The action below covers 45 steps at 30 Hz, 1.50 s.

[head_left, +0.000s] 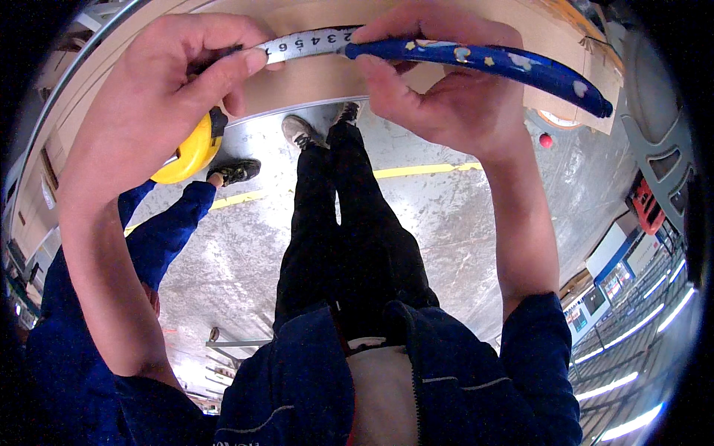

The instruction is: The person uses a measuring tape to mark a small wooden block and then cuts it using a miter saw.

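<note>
A white tape measure blade (309, 46) stretches between my two hands over brown cardboard (297, 78). My left hand (167, 97) pinches one end of the visible strip between thumb and fingers. Below that palm shows a rounded yellow-and-black tape measure case (195, 152), partly covered by the hand. My right hand (454, 93) is closed around a dark blue pen (513, 61) decorated with stars and pale shapes. The pen's left end meets the blade beside my right fingertips. Whether those fingers also grip the blade is hidden.
Another person in blue trousers (167, 238) stands at my left. A yellow line (428, 169) crosses the grey floor (461, 201). A small red ball-like object (546, 140) lies at the right, with a grey-green frame (666, 163) beyond it.
</note>
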### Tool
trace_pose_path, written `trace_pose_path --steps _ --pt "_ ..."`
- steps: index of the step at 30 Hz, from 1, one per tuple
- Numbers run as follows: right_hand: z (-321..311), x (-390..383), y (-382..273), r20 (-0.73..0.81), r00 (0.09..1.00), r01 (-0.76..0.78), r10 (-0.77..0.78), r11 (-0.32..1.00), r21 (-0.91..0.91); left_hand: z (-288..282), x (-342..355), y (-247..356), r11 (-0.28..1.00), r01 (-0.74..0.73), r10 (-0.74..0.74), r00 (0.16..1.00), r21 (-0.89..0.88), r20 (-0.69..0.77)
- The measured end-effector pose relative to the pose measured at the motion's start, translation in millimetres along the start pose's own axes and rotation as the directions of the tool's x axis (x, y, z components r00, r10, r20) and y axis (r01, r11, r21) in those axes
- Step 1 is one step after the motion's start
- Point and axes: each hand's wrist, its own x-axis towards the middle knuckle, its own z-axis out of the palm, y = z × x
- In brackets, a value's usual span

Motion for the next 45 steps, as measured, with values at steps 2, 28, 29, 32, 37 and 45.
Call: trace_pose_path --steps 2,28,29,32,37,45 --pt "2.6 -2.5 4.0 -0.012 1.000 0.002 -0.002 1.000 0.019 0.0 0.6 0.9 1.000 0.000 0.000 1.000 0.007 0.009" --pt "1.3 -1.6 13.4 -0.020 0.988 0.154 -0.155 0.987 -0.040 1.7 -1.0 1.6 1.000 0.019 -0.018 0.999 0.014 -0.030" --pt "3.9 -1.4 15.1 -0.043 0.984 0.172 -0.173 0.985 -0.027 1.4 -1.0 1.1 1.000 0.018 -0.018 0.999 0.014 -0.028" --pt "-1.5 2.2 5.4 0.004 0.991 0.132 -0.132 0.990 -0.054 1.5 -1.2 -0.6 1.000 0.016 -0.016 0.999 0.005 -0.030" --pt "0.2 -2.2 11.1 -0.003 0.998 0.070 -0.070 0.997 -0.019 0.7 0.3 0.9 1.000 -0.001 0.001 1.000 0.011 -0.014" --pt "0.1 0.6 9.7 -0.010 0.994 0.106 -0.107 0.994 -0.034 3.0 -1.3 -0.5 1.000 0.002 -0.002 0.999 0.005 -0.048"
